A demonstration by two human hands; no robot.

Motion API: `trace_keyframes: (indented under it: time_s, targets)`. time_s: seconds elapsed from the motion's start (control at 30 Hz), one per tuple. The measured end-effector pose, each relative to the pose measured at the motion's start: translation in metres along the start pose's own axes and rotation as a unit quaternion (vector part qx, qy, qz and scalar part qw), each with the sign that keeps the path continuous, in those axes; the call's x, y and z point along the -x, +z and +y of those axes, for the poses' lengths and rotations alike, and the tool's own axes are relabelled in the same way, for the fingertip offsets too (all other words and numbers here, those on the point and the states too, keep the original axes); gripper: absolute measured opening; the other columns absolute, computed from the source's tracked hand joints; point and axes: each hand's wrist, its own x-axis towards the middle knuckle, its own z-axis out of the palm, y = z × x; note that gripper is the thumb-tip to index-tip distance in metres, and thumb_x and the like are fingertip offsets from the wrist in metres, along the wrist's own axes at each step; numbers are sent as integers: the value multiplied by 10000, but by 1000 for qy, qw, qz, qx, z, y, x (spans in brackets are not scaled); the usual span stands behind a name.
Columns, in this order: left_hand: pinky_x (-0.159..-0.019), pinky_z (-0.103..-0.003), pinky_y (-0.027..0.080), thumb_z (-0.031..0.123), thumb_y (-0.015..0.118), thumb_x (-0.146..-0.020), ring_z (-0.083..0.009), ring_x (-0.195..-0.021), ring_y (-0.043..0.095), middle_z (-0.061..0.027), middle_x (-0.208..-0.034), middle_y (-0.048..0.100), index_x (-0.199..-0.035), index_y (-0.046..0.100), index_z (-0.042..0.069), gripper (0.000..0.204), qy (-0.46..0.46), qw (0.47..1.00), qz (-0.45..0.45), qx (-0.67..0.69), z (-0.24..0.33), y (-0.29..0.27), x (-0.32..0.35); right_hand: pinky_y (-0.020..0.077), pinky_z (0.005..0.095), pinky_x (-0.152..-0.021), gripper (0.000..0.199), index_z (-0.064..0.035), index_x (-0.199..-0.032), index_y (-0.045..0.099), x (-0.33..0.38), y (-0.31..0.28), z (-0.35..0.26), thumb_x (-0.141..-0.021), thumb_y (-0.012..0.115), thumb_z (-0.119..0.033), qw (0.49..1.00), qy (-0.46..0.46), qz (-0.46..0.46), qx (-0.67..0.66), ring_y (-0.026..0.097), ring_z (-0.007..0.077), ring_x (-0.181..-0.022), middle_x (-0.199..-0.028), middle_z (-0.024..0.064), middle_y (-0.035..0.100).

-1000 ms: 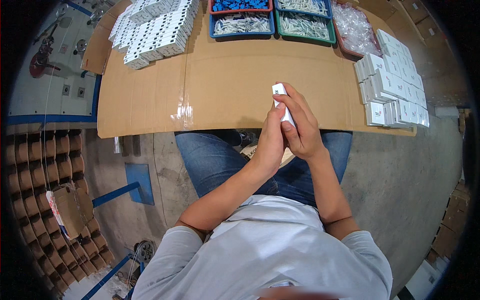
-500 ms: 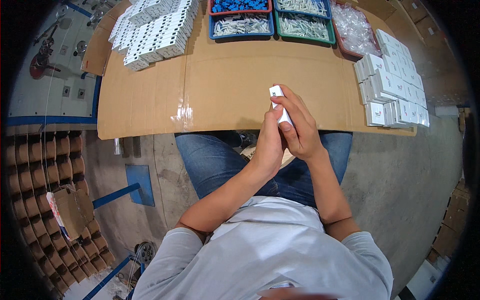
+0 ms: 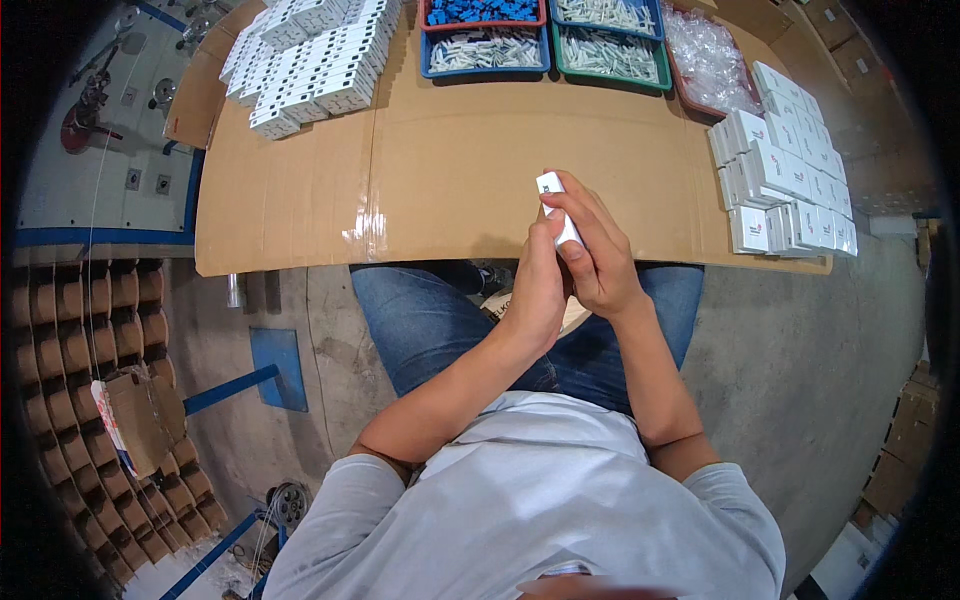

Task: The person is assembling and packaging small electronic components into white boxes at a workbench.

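A small white box (image 3: pixel 549 184) stands tilted between my two hands, just above the near edge of the cardboard-covered table (image 3: pixel 470 170). My left hand (image 3: pixel 541 275) is closed on its left side, the thumb pressed against it. From the right, my right hand (image 3: pixel 600 245) wraps its fingers over the box, with the thumb low on it. The box's upper end, bearing a dark print, and a strip of its near face show. Fingers and palms hide the rest.
White boxes (image 3: pixel 320 85) are stacked at the far left, more white boxes (image 3: pixel 785 175) at the right. Trays at the back hold blue pieces (image 3: pixel 480 10), white-and-green sticks (image 3: pixel 485 52) and clear plastic pieces (image 3: pixel 705 55). A blue metal stand (image 3: pixel 278 370) is on the floor at left.
Almost nothing differs. The white box's upper end has shifted very slightly left and down, and both hands keep their hold on it.
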Motion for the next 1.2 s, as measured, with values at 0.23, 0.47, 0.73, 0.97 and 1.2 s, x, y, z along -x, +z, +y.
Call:
trace_keyframes:
  time_s: [0.23, 0.47, 0.73, 0.97, 1.2]
  targets:
    - [-1011, -339, 445, 473, 458, -1046, -166, -1163, 567, -52, -1193, 553, -1330, 494, 72, 493, 11, 1000, 5, -6, 1, 1, 3, 438, 459, -1081, 440, 21, -1333, 592, 2, 2, 1, -1063, 512, -317, 1000, 5, -5, -13, 559, 463, -1270, -1436, 317, 520]
    - [-1015, -340, 445, 487, 477, -1033, -169, -1164, 569, -55, -1198, 557, -1329, 499, 73, 509, 18, 1000, -1, -8, -1, -2, -1, 428, 461, -1094, 439, 15, -1338, 591, 0, 2, 1, -1062, 510, -316, 1000, 5, -9, -19, 552, 464, -1286, -1440, 313, 522]
    - [-1021, -352, 448, 491, 480, -1029, -172, -1171, 571, -53, -1209, 563, -1331, 502, 68, 520, 21, 1000, 9, -6, -3, -4, -2, 437, 459, -1087, 421, 15, -1334, 595, 3, 4, 3, -1068, 494, -296, 1000, 11, 0, -16, 560, 467, -1273, -1428, 310, 534]
    - [-1051, -363, 439, 513, 419, -1060, -171, -1189, 566, -48, -1237, 563, -1362, 486, 97, 518, 21, 1000, -6, 15, -2, 3, 3, 432, 449, -1093, 481, 7, -1347, 596, -4, -8, -10, -1086, 458, -373, 999, 31, -20, -23, 554, 448, -1300, -1437, 294, 542]
    - [-987, -371, 494, 629, 399, -1050, -179, -1099, 621, -65, -1205, 587, -1365, 472, 99, 621, 9, 998, -67, -3, 8, 3, 0, 385, 425, -1144, 794, 14, -1465, 523, -11, -26, -7, -1048, 349, -639, 993, 77, -45, -83, 508, 396, -1389, -1511, 267, 498]
